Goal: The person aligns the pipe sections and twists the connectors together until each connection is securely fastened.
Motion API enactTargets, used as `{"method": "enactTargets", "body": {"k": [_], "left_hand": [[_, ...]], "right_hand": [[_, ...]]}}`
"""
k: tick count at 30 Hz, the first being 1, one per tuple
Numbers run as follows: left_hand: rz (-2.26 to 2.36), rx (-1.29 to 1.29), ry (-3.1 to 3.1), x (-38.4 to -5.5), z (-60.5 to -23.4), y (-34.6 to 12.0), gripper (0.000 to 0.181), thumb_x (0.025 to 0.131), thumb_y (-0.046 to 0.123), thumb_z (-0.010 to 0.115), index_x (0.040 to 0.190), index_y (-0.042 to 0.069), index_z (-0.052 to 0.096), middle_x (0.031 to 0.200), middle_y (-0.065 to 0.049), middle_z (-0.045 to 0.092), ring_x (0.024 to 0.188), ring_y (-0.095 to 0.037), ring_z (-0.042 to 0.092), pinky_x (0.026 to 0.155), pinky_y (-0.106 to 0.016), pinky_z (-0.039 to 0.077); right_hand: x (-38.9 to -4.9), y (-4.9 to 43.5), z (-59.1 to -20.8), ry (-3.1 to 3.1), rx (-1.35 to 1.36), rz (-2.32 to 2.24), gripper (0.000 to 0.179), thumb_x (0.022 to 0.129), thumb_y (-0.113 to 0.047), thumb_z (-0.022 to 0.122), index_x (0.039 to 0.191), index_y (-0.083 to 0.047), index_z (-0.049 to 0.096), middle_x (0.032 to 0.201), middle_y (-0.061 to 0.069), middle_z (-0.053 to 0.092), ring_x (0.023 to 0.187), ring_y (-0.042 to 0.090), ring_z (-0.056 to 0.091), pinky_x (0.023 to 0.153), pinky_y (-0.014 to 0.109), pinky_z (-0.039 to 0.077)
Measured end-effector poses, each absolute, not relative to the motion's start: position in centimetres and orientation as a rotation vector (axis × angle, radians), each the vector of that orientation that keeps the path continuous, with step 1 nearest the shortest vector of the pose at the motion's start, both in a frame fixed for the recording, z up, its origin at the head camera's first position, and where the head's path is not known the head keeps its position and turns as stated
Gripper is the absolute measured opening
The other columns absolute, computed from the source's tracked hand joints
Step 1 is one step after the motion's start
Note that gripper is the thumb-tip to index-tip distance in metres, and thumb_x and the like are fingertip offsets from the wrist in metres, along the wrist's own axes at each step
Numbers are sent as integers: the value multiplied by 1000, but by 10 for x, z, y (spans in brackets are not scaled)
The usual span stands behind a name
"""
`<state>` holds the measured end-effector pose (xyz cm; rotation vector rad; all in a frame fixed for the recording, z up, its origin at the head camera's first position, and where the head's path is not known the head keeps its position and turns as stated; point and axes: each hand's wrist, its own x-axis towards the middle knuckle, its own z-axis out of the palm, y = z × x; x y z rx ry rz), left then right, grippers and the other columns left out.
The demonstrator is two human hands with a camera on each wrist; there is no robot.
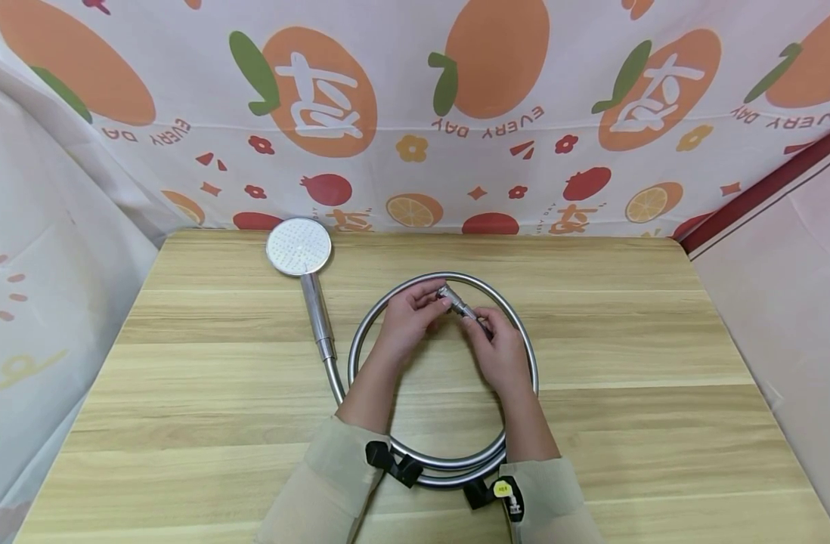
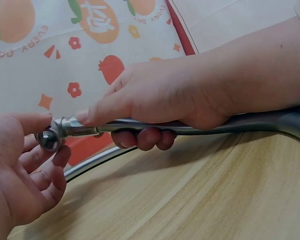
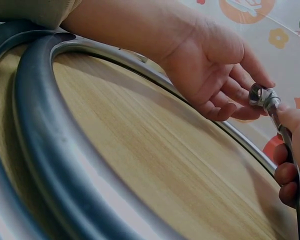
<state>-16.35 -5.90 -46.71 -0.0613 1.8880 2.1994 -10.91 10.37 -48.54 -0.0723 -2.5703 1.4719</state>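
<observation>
A metal elbow fitting [image 1: 446, 293] sits at one end of a silver shower hose [image 1: 445, 276]. My left hand [image 1: 407, 319] pinches this fitting between thumb and fingers; its round, shiny end [image 2: 50, 140] shows in the left wrist view. In the right wrist view, the fitting's threaded opening [image 3: 256, 94] faces the left palm. My right hand [image 1: 500, 353] grips the hose just behind the fitting, its thumb lying along the joint and its fingers curled beneath. The hose lies coiled in loops around and under both forearms. Its other end joins a handheld shower head [image 1: 298, 247].
The shower head lies face up at the back left of the wooden table [image 1: 633, 340]. Behind the table hangs a fruit-print curtain [image 1: 408, 91], with pale cloth [image 1: 54, 227] at the left. A dark red strip [image 1: 762, 193] runs at the right.
</observation>
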Motion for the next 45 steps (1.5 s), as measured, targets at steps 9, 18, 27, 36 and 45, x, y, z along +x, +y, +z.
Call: {"method": "enactTargets", "body": {"k": [9, 18, 27, 36, 45], "left_hand": [[2171, -105, 1857, -161, -466, -57, 28, 89, 11, 72, 114, -2, 68, 87, 4, 73, 79, -17, 62, 61, -25, 47], [2166, -87, 1859, -161, -465, -57, 26, 90, 11, 71, 112, -3, 68, 85, 2, 73, 80, -17, 65, 60, -26, 47], [2155, -77, 1886, -161, -466, -58, 24, 91, 11, 70, 109, -3, 69, 84, 1, 72, 80, -21, 65, 60, -26, 47], [2157, -83, 1886, -160, -465, -57, 23, 91, 12, 70, 109, -2, 69, 84, 4, 72, 82, -21, 66, 61, -26, 47], [2153, -91, 1881, -161, -466, -57, 21, 90, 12, 71, 107, 0, 70, 84, 1, 73, 81, -19, 66, 61, -26, 47]], "right_hand": [[-110, 104, -486, -2522, -69, 1482, 33, 96, -44, 60, 105, -13, 70, 73, 1, 61, 63, 16, 51, 56, 28, 43], [-109, 104, -487, -2518, -87, 1490, 29, 85, -27, 77, 107, -13, 64, 67, 0, 60, 53, 13, 47, 49, 25, 38], [-110, 104, -487, -2529, -98, 1489, 32, 99, -41, 57, 102, -12, 70, 70, 1, 61, 63, 16, 52, 59, 30, 44], [-110, 105, -488, -2473, -61, 1532, 26, 97, -38, 62, 107, -14, 65, 62, -2, 54, 54, 13, 43, 53, 27, 37], [-110, 106, -490, -2498, -72, 1547, 33, 86, -28, 77, 108, -12, 58, 66, 0, 62, 52, 13, 46, 50, 26, 36]]}}
